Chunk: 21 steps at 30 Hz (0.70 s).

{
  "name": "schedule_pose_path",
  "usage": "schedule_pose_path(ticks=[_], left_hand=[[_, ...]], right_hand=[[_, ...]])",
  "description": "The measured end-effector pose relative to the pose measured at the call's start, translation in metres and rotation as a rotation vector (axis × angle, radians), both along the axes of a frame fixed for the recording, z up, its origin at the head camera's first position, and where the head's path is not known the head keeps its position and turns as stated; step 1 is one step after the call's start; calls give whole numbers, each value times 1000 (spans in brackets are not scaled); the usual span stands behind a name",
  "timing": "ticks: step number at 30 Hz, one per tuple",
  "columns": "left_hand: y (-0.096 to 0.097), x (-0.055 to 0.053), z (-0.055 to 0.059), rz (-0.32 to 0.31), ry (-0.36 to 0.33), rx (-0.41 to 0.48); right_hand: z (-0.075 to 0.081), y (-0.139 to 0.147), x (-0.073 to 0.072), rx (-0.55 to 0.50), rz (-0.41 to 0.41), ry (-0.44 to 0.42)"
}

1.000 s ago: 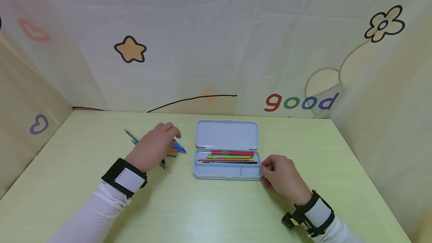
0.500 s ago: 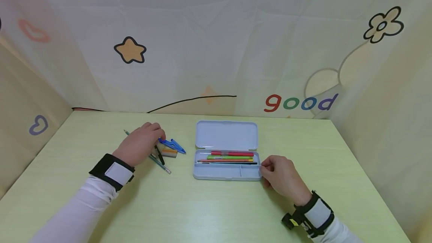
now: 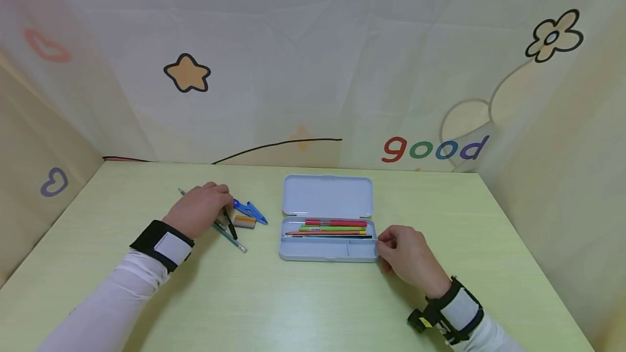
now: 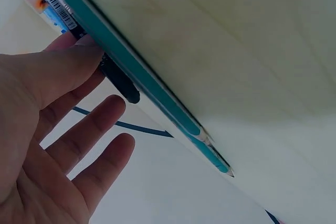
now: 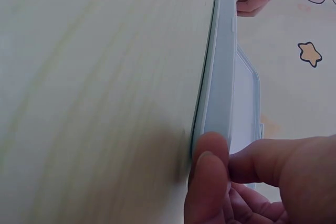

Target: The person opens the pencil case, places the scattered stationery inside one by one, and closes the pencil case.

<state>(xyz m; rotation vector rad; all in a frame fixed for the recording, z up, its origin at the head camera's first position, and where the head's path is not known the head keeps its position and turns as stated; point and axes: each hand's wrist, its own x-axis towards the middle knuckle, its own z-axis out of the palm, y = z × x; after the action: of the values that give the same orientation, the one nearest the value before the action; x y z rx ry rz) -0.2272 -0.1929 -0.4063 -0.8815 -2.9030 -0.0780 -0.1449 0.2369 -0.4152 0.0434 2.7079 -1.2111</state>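
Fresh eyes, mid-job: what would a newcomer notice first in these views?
Probably the open pale-blue pencil case in the lower middle of the head view, with a red pen inside and the right hand gripping its right end. Next, the left hand, pinching a black pen left of the case. The multicoloured word "good" also stands out, behind and to the right.

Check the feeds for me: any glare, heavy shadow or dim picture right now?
Head view: pale glare on the table, soft shadow by the right hand; left wrist view: rather dim, though the teal pencil looks fairly sharp; right wrist view: dark shadow on the table beside the pencil box.
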Motion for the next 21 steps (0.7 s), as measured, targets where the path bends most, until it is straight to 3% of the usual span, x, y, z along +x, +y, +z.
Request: schedule_pose_path(ticks=[7,21], left_hand=[[-3,-5,-8,-7,17,-9],[-12,-5,-6,-77,83,-90]], right_hand=[[0,0,0,6,-4,-2],[0,-1,0,16,-5,-8]])
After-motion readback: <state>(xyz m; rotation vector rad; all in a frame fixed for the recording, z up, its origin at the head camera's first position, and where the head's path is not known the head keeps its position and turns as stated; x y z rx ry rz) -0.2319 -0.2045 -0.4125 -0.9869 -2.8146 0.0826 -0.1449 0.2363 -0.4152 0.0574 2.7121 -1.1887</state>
